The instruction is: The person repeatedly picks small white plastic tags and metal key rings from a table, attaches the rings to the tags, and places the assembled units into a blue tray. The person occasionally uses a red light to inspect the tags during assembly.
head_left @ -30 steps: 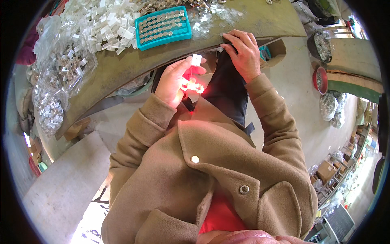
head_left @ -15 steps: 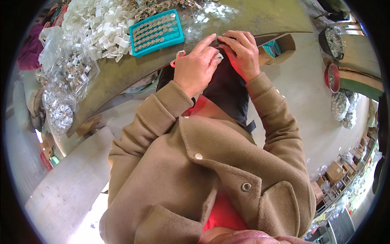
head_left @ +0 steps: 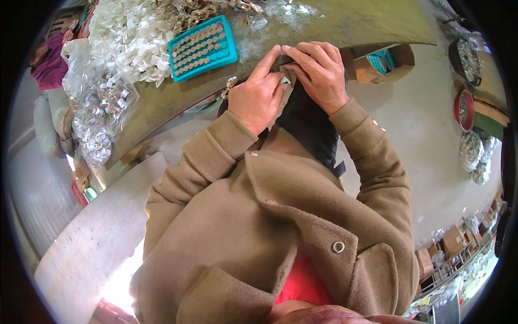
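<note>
My left hand (head_left: 253, 98) and my right hand (head_left: 322, 75) meet over my lap, near the table's edge. Both have thumb and fingers pinched, and their fingertips almost touch around something too small to make out. A shiny, clear piece (head_left: 229, 87) shows beside the outer edge of my left hand; whether that hand holds it I cannot tell. On the table beyond my left hand stands a turquoise tray (head_left: 233, 59) with rows of small round brownish pieces; part of its near right side is bare.
White and clear small boxes (head_left: 132, 40) are heaped at the far left, beside bags of small pieces (head_left: 100, 121). Clear discs (head_left: 291, 9) lie on the olive tabletop (head_left: 372, 24). An open carton (head_left: 402, 67), a black pan (head_left: 465, 59) and a red bowl (head_left: 464, 110) are to the right.
The view has shifted slightly. My left index finger is more extended, and the pale bit at my left thumb no longer shows. Both hands stay close together.
</note>
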`<control>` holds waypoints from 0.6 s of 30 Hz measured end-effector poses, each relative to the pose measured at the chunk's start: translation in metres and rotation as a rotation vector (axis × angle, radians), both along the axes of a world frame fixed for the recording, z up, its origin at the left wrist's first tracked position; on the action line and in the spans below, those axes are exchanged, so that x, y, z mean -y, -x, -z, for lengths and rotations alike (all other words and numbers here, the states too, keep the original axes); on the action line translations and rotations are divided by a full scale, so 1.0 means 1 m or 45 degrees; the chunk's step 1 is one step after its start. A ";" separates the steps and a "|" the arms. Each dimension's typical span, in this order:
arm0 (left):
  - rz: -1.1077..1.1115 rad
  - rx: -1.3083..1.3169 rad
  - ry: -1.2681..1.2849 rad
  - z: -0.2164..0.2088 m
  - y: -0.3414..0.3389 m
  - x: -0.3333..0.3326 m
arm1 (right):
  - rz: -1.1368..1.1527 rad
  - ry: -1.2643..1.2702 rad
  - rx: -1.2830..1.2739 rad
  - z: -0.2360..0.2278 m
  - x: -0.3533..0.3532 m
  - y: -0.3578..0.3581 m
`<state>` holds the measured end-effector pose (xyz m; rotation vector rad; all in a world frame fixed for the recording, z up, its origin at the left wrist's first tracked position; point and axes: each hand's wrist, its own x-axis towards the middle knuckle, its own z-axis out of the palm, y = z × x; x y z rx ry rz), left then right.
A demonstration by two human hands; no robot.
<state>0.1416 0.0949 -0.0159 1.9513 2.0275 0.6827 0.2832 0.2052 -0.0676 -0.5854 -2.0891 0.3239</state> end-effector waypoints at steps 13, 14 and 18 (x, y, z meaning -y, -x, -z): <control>0.033 -0.139 0.039 -0.003 -0.002 0.001 | -0.032 0.318 -0.235 -0.010 -0.006 -0.002; 0.023 -0.017 -0.042 -0.003 0.000 -0.002 | -0.016 0.415 -0.289 -0.014 -0.006 -0.003; -0.139 0.369 -0.218 -0.010 0.008 -0.005 | -0.035 0.707 -0.199 -0.028 -0.006 -0.008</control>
